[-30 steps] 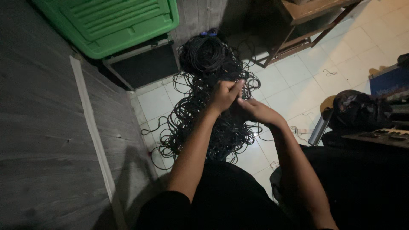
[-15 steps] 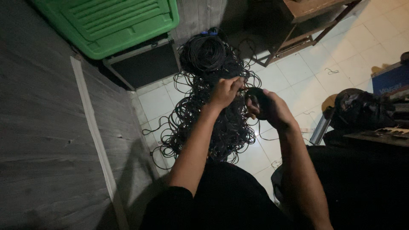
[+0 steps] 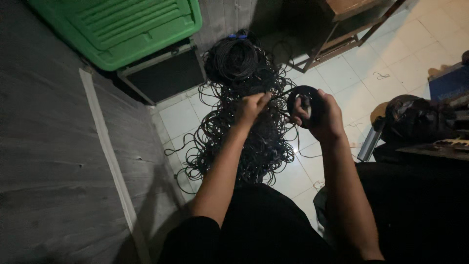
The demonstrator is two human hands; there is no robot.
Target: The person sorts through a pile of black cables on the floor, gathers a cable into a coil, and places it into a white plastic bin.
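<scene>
Black cable (image 3: 281,95) runs taut between both hands above a tangled cable heap (image 3: 244,142) on the tiled floor (image 3: 293,178), near its wall edge. The left hand (image 3: 251,106) pinches the strand with closed fingers; the right hand (image 3: 320,115) is wrapped around a small wound coil (image 3: 304,100).

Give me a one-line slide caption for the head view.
Right hand grips a black roll, left hand pinches a strand above tangled black cable on white tiled floor.

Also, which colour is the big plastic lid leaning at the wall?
Green, with raised ribs; the plastic lid shows in the head view, top left.
</scene>
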